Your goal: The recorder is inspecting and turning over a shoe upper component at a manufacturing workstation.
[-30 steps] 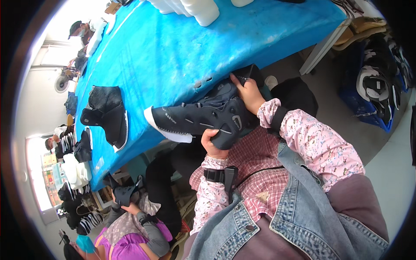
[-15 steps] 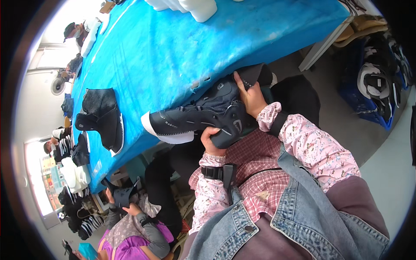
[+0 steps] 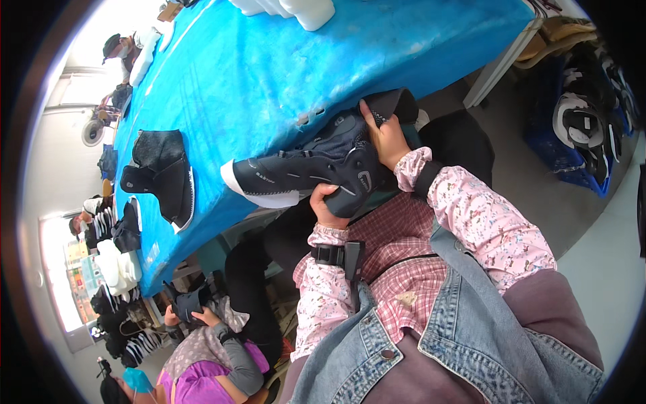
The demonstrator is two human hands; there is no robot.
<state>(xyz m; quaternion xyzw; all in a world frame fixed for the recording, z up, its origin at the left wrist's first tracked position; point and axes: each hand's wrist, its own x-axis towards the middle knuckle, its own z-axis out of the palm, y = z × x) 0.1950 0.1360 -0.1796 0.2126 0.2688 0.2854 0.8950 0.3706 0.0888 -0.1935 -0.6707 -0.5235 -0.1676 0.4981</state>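
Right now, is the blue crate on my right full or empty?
It looks full: black-and-white pieces crowd the blue crate up to its rim.

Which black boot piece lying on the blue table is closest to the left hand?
The larger-looking boot piece, left of the held boot; the smaller-looking piece lies farther left.

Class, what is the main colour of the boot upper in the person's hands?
The boot upper is a very dark, blackish navy, best seen in the head view.
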